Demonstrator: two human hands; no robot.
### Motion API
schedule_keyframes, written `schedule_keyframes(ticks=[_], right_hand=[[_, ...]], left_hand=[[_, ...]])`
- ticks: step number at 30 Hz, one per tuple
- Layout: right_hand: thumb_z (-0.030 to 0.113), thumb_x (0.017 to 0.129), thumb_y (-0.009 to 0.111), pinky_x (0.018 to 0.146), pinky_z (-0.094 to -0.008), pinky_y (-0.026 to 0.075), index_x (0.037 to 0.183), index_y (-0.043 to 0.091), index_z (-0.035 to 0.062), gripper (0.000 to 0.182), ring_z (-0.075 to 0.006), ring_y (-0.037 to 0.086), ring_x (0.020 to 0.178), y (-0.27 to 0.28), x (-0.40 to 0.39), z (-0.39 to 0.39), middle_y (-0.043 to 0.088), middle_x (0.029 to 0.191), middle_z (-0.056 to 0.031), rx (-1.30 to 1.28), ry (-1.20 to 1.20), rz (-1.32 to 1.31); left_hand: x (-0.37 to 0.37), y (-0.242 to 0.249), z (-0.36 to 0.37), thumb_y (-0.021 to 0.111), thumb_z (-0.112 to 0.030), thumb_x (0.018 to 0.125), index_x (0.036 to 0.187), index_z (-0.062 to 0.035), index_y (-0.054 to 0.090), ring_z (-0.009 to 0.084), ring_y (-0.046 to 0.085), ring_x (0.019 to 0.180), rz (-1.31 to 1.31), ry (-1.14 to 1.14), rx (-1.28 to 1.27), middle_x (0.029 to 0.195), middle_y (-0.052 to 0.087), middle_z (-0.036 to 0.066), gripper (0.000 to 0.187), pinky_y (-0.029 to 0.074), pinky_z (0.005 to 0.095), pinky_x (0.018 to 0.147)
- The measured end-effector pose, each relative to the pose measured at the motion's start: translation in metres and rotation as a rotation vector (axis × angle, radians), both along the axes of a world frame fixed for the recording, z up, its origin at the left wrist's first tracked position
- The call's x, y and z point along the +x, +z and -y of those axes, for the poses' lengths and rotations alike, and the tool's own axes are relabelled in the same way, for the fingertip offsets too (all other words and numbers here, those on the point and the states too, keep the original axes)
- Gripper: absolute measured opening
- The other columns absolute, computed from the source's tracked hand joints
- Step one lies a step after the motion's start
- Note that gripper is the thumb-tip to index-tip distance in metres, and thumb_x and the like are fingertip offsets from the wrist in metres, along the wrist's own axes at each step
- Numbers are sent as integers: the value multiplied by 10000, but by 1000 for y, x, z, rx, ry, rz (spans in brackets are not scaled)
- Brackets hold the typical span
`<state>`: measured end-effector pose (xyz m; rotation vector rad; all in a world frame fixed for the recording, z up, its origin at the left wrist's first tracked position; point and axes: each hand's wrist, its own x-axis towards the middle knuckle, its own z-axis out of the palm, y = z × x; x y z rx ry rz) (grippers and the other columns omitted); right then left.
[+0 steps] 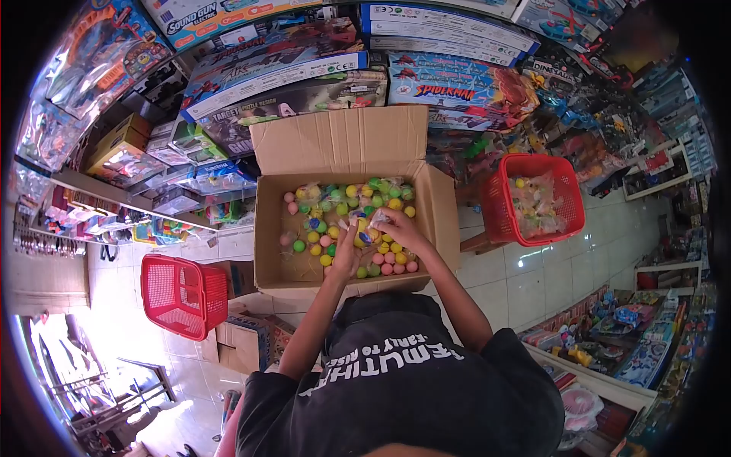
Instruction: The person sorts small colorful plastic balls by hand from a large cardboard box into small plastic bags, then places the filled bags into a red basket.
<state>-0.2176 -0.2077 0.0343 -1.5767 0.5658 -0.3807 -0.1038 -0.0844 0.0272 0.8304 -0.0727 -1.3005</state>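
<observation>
An open cardboard box (438, 221) stands in front of me, holding many small yellow, green and pink balls (387, 263), some in clear plastic bags. Both hands are over the middle of the box, close together at a clear bag (365, 230) with coloured balls in it. My left hand (347, 250) is at the bag's left side with its fingers bent round it. From the right, my right hand (399, 228) pinches the bag's crumpled plastic top.
A red basket (495, 199) with clear bags of balls stands right of the box. Another red basket (207, 293) is at the lower left. Shelves with boxed toys (457, 90) surround the tiled floor (525, 286).
</observation>
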Motion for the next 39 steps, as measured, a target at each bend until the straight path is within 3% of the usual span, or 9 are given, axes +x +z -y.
schedule_keyframes(ticks=[6,9,11,14,16,19,21,35,39], right_hand=[[181,816,619,659,-258,457,1040,504,10,304,-119,574,779,33,-17,-31,593,891,-67,-138,-136,57],[187,809,632,586,-239,450,1031,487,32,307,-97,573,736,41,-32,-37,586,853,-58,-139,-141,-55],[187,793,653,549,-218,432,1023,497,45,312,-65,538,690,52,-43,-44,573,797,-39,51,-115,-46],[172,776,673,542,-215,439,1003,504,40,313,-71,557,632,59,-55,-50,573,749,-24,56,-128,-50],[162,773,676,539,-215,442,993,507,32,306,-81,575,622,58,-65,-48,577,745,-24,65,-147,-68],[140,782,662,539,-216,456,975,516,31,265,-89,595,631,61,-82,-47,587,754,-22,77,-164,-87],[122,789,656,541,-194,453,953,529,54,218,-46,537,635,69,-95,-47,574,770,2,318,-174,-68],[167,823,621,534,-206,458,902,551,52,156,-61,536,601,54,-279,-10,580,726,-5,279,-261,-62],[167,828,613,537,-209,466,907,545,55,153,-65,549,620,57,-336,-5,593,746,-15,272,-317,-78]], left_hand=[[-4,5,-10,557,-211,876,1264,-106,331,187,522,1023,118,-102,10,1145,486,61,461,511,415,782],[-10,16,-12,566,-190,866,1251,-87,343,179,528,1007,205,-141,22,1114,498,73,457,510,399,777],[-16,20,-10,561,-187,867,1228,-74,362,175,530,1005,284,-165,34,1101,503,78,427,505,385,777],[-28,25,-13,590,-170,847,1268,-49,346,155,517,1000,430,-156,1,1100,498,75,502,485,329,786],[-37,40,-10,627,-159,821,1279,-3,343,161,492,1000,508,-182,-60,1111,496,95,560,410,263,845],[-51,40,-5,637,-167,814,1266,10,359,164,484,1012,610,-185,-62,1111,494,102,559,393,274,872],[-60,41,1,641,-171,809,1260,14,363,165,480,1014,648,-215,-79,1115,491,106,561,390,277,875],[-219,33,65,688,-229,755,1227,41,394,224,480,1059,1140,-360,-255,1142,475,163,618,379,322,911],[-277,24,79,686,-255,757,1228,42,397,240,482,1054,1079,-402,-283,1123,475,163,628,375,333,914]])
